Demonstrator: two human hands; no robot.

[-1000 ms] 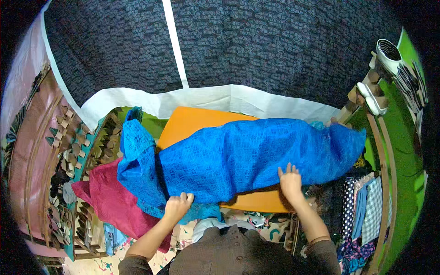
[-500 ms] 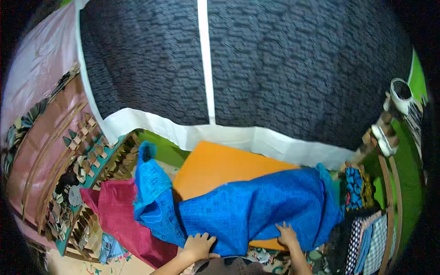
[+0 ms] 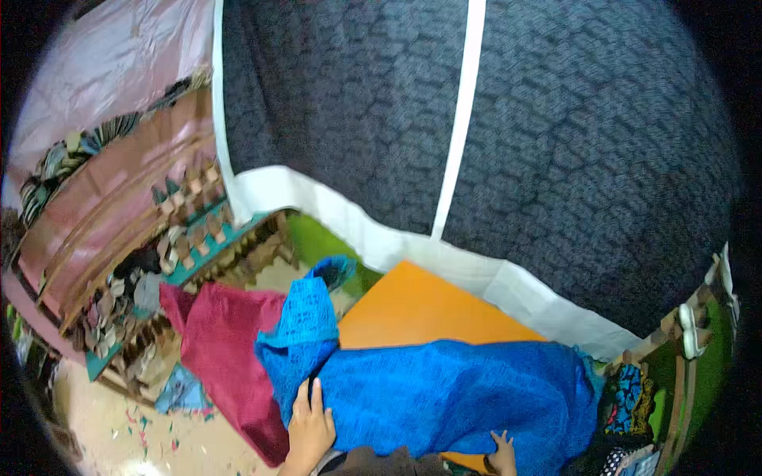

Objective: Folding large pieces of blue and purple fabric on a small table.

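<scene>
A blue cloth (image 3: 397, 397) with a woven texture lies across an orange tabletop (image 3: 421, 305), hiding much of its near part. At its left end the cloth is folded over, showing a lighter blue side (image 3: 305, 313). My left hand (image 3: 311, 428) rests on the cloth just below this fold, fingers stretched out. Farther right, near the front edge, my right hand (image 3: 502, 454) touches the cloth with its fingers spread. Beside the fold, a crimson cloth (image 3: 226, 341) drapes over the left side of the table.
Wooden racks (image 3: 190, 266) with several shoe-like pieces stand at the left. A light blue piece of fabric (image 3: 182, 390) and scraps lie on the floor (image 3: 119, 420). Dark patterned curtains (image 3: 341, 111) hang beyond the table. Patterned fabrics (image 3: 627, 397) are stacked at the right by a wooden frame (image 3: 681, 397).
The view has turned left and tilted. My left hand's fingers now point up toward the fold, straighter than before. My right hand stays on the cloth, whose near folds lie somewhat differently.
</scene>
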